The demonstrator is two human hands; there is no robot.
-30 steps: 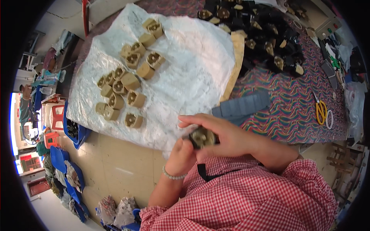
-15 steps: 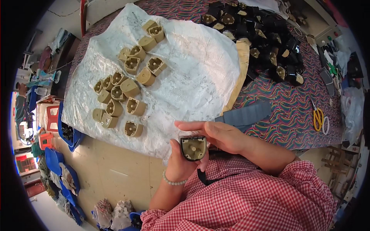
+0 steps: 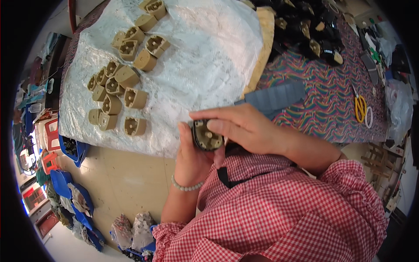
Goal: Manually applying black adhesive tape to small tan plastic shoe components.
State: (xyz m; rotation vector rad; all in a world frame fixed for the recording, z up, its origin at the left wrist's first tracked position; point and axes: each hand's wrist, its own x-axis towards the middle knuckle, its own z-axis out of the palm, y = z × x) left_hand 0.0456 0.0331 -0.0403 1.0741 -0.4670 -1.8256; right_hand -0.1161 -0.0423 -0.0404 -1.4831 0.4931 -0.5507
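My left hand (image 3: 193, 158), with a pale bead bracelet on its wrist, holds a shoe heel (image 3: 206, 139). This heel is D-shaped, tan and hollow inside with a small post, and a black cover wraps its outside. My right hand (image 3: 246, 127) is closed over its far side, the thumb against the rim and the fingers stretched across the top edge. Bare tan heels (image 3: 126, 77) lie in a loose group on a white woven sheet (image 3: 196, 65), beyond my left hand. Far right, black-covered heels (image 3: 305, 30) are piled together.
A dark grey strip of material (image 3: 279, 97) lies by my right forearm on the wavy-patterned tablecloth (image 3: 323, 100). Yellow-handled scissors (image 3: 360, 108) and a white ring (image 3: 369, 117) are at the right. A blue bin (image 3: 76, 150) stands below the table's left edge.
My right hand has come down onto the heel, its thumb now at the rim. The heel has tilted in my left hand. The whole view has shifted, so the table's things sit higher.
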